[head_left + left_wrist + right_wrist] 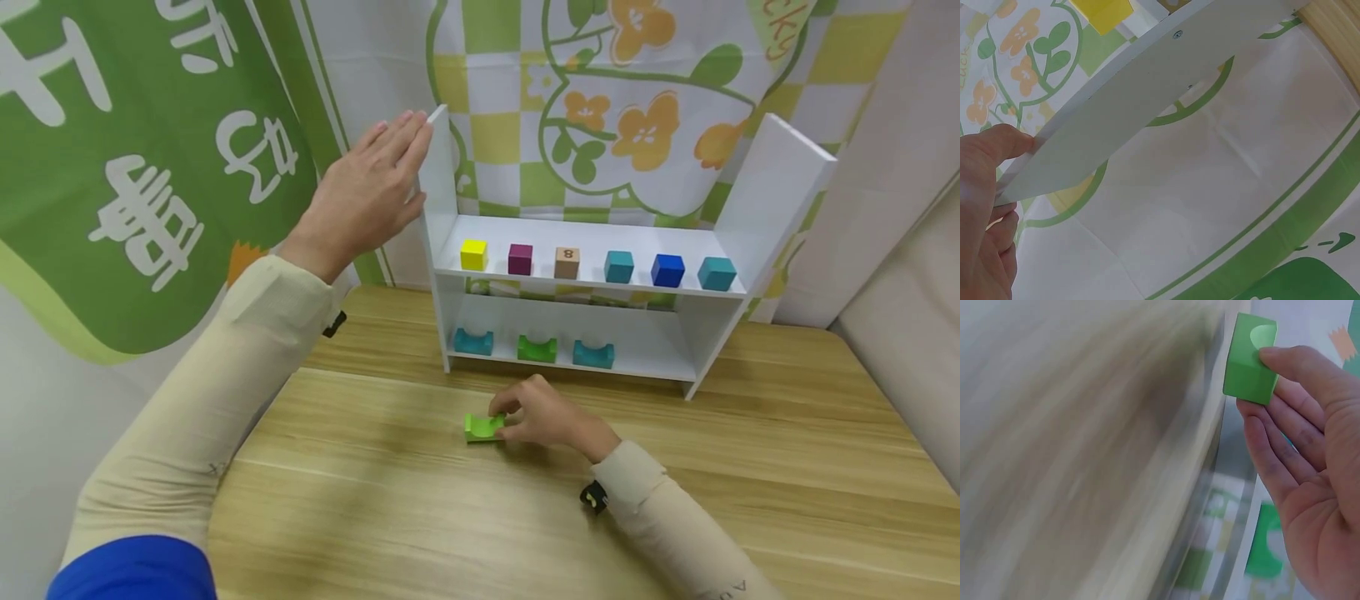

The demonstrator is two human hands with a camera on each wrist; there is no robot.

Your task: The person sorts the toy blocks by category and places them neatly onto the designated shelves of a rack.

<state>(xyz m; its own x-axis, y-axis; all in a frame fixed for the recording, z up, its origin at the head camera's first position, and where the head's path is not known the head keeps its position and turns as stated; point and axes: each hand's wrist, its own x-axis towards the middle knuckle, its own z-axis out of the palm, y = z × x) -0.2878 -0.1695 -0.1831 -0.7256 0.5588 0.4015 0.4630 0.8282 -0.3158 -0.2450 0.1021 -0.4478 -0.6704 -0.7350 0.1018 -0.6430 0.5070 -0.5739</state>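
Observation:
A white two-tier shelf (772, 192) stands toward the back of the table. My left hand (367, 192) holds the upper front edge of its left side panel (1122, 94), thumb on one face and fingers on the other in the left wrist view. In front of the shelf, my right hand (543, 414) pinches a light green arch block (480, 428), a small block with a curved hollow. Thumb and fingers grip it from opposite sides in the right wrist view, where the green arch block (1249, 365) shows its smooth faces. In the head view it is low over the tabletop.
On the upper tier is a row of several cubes, with a yellow cube (474, 255) at the left end and a teal cube (717, 273) at the right. Below sit two teal arch blocks and a green arch block (537, 350) between them. A patterned curtain (502, 133) hangs behind.

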